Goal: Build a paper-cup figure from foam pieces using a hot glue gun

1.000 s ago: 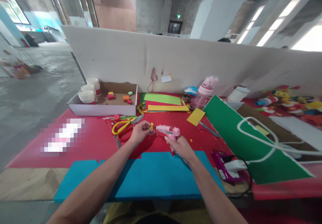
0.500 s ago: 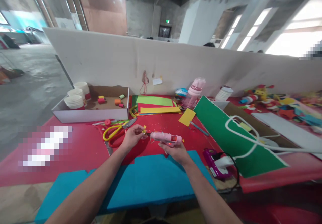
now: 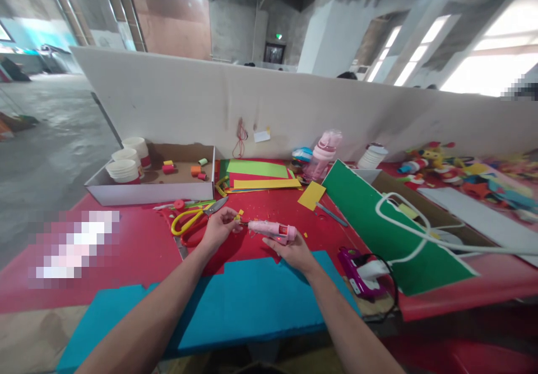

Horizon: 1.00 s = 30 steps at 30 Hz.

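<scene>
Tabletop [image 3: 275, 202] room at 12 o'clock, blue board [image 3: 252, 301] edge at 6. Right hand [image 3: 296, 254] grips glue gun [image 3: 264, 227]; left hand [image 3: 220, 227] pinches yellow scrap [image 3: 239, 215].

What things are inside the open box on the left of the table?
The box holds paper cups and small coloured rolls. The cups and front wall cover part of its inside; anything there cannot be seen.

my forearms [image 3: 162, 301] are showing bare, tapering across the blue board [image 3: 260, 295] | left hand [image 3: 221, 230] and right hand [image 3: 295, 252] showing bare beyond it | wearing dim olive-yellow cloth [image 3: 314, 357] below its near edge
</scene>
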Available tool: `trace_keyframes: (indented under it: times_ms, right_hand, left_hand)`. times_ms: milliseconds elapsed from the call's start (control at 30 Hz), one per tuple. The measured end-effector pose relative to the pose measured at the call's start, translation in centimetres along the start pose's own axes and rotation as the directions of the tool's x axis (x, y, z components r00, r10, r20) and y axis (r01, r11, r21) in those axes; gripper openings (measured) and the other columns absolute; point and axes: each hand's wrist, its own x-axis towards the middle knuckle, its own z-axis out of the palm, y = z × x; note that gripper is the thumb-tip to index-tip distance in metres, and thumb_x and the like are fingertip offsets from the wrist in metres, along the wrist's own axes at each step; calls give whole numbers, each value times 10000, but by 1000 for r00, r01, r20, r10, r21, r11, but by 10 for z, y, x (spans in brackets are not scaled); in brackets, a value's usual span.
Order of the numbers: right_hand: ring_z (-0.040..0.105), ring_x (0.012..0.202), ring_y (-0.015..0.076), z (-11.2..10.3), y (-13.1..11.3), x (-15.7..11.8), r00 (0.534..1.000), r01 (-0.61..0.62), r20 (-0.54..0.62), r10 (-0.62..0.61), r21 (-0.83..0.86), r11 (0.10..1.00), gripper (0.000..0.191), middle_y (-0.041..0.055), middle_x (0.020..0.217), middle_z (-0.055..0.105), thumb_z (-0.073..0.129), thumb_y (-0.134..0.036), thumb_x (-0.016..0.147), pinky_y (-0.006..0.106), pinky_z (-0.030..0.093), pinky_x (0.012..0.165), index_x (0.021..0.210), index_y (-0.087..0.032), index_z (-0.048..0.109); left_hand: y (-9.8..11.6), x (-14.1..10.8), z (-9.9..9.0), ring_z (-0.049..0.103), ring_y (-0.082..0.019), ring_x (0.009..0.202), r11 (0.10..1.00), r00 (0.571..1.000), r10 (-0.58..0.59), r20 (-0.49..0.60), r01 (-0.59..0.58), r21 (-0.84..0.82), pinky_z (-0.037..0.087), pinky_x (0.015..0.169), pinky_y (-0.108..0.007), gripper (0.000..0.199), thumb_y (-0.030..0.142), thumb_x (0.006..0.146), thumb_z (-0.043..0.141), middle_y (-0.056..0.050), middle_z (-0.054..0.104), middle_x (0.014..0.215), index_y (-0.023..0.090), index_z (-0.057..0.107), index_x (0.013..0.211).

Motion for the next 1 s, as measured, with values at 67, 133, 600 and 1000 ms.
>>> trace_keyframes:
  times_ms: [67, 133, 600, 1000]
  right_hand:
    - [669, 927, 245, -9, 4, 6, 997, 16, -66, -31, -214, 977, 358, 98, 1005, 715, 645, -442, 813, 350, 549, 785, 1037, -166, 675]
    - [654, 905, 236, -22, 10, 15, 983, -56, -176, -51, -556, 829, 259, 112, 997, 676, 595, -380, 865, 316, 519, 728, 991, -159, 641]
    - [627, 865, 220, -64, 39, 37, 960, -263, -217, 177, -916, 302, 408, 128, 1069, 564, 631, -473, 840, 283, 415, 670, 1083, -155, 550]
    - [605, 839, 187, 43, -16, 60, 912, 251, -186, -365, -448, 858, 268, 89, 924, 654, 399, -329, 962, 283, 458, 770, 935, -188, 625]
  left_hand:
    - [0, 0, 0, 648, -146, 522, 1000, 1000, -10, -5, 10, 7, 468, 477, -222, 399, 381, 603, 809, 12, 646, 621, 161, 541, 800]
    - [0, -1, 0, 649, -144, 517, 1000, 1000, -16, -11, 16, 8, 461, 472, -217, 410, 392, 604, 809, 20, 638, 627, 161, 535, 803]
    - [6, -4, 1, 657, -151, 518, 999, 999, -48, 13, 48, 16, 473, 491, -228, 407, 382, 610, 798, 18, 640, 642, 161, 515, 802]
    - [2, -1, -2, 589, -119, 495, 998, 998, 57, -21, -56, 38, 455, 504, -234, 340, 406, 680, 749, 27, 601, 630, 169, 538, 801]
